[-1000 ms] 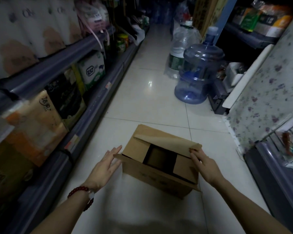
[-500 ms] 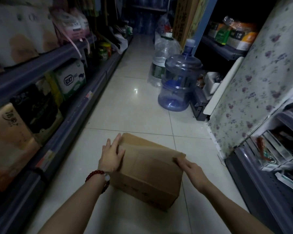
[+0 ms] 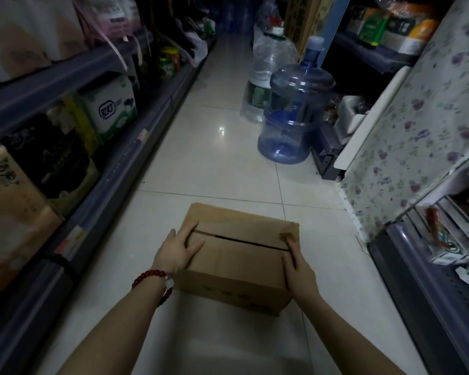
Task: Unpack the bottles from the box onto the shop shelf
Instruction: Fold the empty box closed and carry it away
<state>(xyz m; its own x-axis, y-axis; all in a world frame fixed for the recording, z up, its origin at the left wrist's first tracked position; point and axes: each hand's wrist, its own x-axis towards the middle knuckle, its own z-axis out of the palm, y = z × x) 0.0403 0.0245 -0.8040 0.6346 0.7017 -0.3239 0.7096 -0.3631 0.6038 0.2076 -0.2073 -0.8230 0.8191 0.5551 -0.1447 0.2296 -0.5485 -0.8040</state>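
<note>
A brown cardboard box (image 3: pixel 238 255) lies on the white tiled aisle floor, both top flaps folded down with a dark slit between them. My left hand (image 3: pixel 178 251) rests flat on the box's left top edge, fingers straight across the flap. My right hand (image 3: pixel 298 269) lies along the box's right edge with fingers pointing to the far corner. No bottles from the box show; its inside is hidden. A red bead bracelet is on my left wrist.
Shop shelves (image 3: pixel 136 136) with tissue packs run along the left. A big blue water jug (image 3: pixel 295 115) and a bagged jug (image 3: pixel 266 77) stand ahead on the right. A flower-patterned panel (image 3: pixel 417 125) and a low right shelf (image 3: pixel 428 269) flank the aisle.
The box's flaps went from open, showing a dark inside, to folded shut. Both hands moved onto the top edges of the box.
</note>
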